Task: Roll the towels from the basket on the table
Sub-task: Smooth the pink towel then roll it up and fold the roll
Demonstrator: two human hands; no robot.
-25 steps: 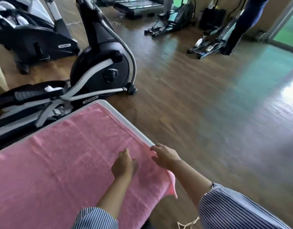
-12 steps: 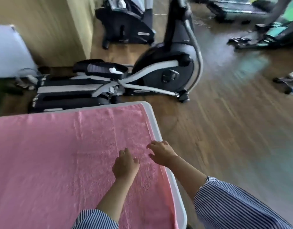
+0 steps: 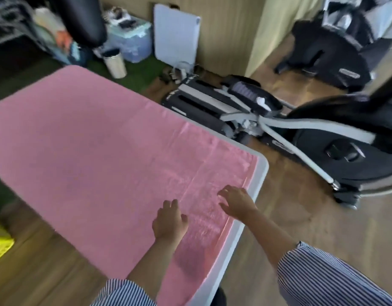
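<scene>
Pink towel [image 3: 97, 151] lies spread flat over a white table [image 3: 260, 173], covering nearly the whole top; only a strip of the table's rim shows along the right edge and the rounded far-right corner. A lengthwise crease runs through the towel close to its right side. Frame is motion-blurred, so fine detail is soft.

Left hand [image 3: 169, 221] is palm-down on the towel near the near-right end, fingers [image 3: 168, 205] loosely bent with the tips on the cloth, nothing gripped. Right hand [image 3: 237, 203] is just beside it toward the table's right edge, also palm-down, fingers [image 3: 223, 193] spread and slightly curled, tips touching or barely above the towel, can't tell which; it holds nothing. The two hands are near each other but apart. Both forearms are bare, with striped blue-and-white sleeves [image 3: 323, 274] at the bottom of the view.

No basket visible in this frame.

Surroundings: an elliptical trainer [image 3: 312, 138], black with grey rails, stands on the wooden floor [image 3: 301, 217] just past the table's far-right side. Another black exercise machine [image 3: 336, 51] sits further back at upper right. A white board [image 3: 176, 36] leans on the beige wall. A clear storage bin [image 3: 133, 38] and a small pale bin [image 3: 115, 64] sit on green flooring at the top, next to dark, blurred clutter at upper left.
</scene>
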